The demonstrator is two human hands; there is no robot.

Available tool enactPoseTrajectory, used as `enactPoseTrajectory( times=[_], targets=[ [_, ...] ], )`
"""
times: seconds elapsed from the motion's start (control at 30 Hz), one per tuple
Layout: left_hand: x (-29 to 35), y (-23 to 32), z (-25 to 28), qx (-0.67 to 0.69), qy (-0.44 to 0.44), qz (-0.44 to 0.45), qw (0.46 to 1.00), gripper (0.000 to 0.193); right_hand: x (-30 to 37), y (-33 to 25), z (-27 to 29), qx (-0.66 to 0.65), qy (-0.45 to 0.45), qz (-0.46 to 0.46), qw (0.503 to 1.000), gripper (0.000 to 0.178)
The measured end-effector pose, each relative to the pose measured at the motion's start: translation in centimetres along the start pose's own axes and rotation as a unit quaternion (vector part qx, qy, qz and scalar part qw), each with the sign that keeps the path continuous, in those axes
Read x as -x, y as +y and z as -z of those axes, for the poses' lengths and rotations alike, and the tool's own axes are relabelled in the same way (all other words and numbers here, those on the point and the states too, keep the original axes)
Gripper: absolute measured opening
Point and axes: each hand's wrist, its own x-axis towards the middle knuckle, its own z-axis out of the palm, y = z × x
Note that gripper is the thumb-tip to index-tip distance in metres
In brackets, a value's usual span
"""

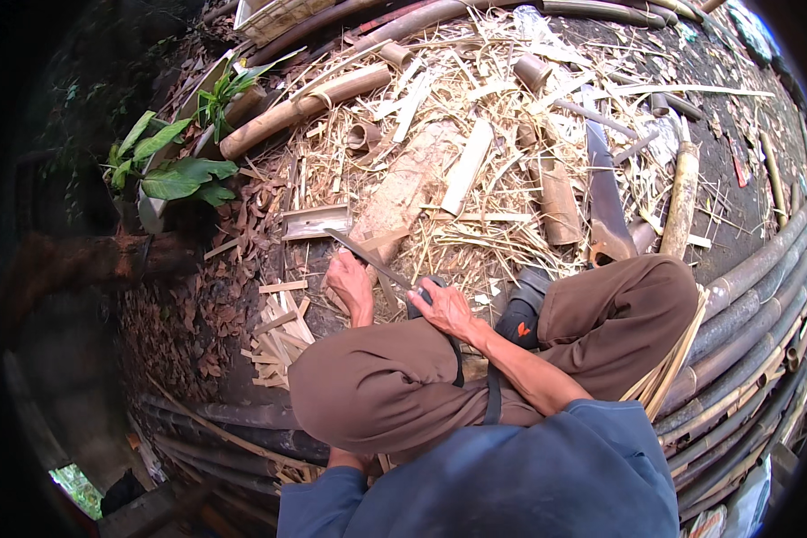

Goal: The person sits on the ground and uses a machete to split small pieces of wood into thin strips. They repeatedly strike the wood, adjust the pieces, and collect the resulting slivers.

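A knife [378,264] with a long dark blade slants across in front of my knees, its tip to the far left. My right hand [445,310] is closed around its handle end, near my right shoe. Close to the blade's left side, my left hand [351,282] is curled with the fingers closed; what they hold is hidden. A flat pale bamboo strip [384,239] lies just beyond the blade, over a worn wooden block [412,184]. Left of my knee rests a pile of short split bamboo pieces [282,330].
A half-round bamboo piece [316,222] lies beyond my left hand. Shavings [475,233] cover the ground ahead, with a handsaw [603,179] and cut bamboo tubes [558,202] among them. Long bamboo poles [744,287] are stacked at the right. A leafy plant [175,170] stands far left.
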Motion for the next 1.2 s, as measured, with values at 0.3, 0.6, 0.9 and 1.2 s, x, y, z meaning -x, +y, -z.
enactPoseTrajectory(
  times=[0.3,0.6,0.9,1.2],
  targets=[
    [0.8,0.8,-0.9,-0.067,-0.025,-0.019,0.997,0.04,0.3,2.4,0.8,0.035,-0.013,-0.039,0.999,0.052],
    [0.8,-0.6,-0.5,-0.059,-0.025,-0.042,0.997,0.038,0.6,4.0,0.2,0.015,0.057,-0.109,0.992,0.049],
    [-0.1,-2.9,-1.1,-0.136,0.013,-0.095,0.986,0.036,1.3,6.4,0.2,0.026,0.052,-0.09,0.994,0.05],
    [1.1,3.3,8.5,-0.264,-0.017,-0.306,0.915,0.034,0.1,6.3,1.8,0.054,0.05,-0.11,0.991,0.056]
  ],
)
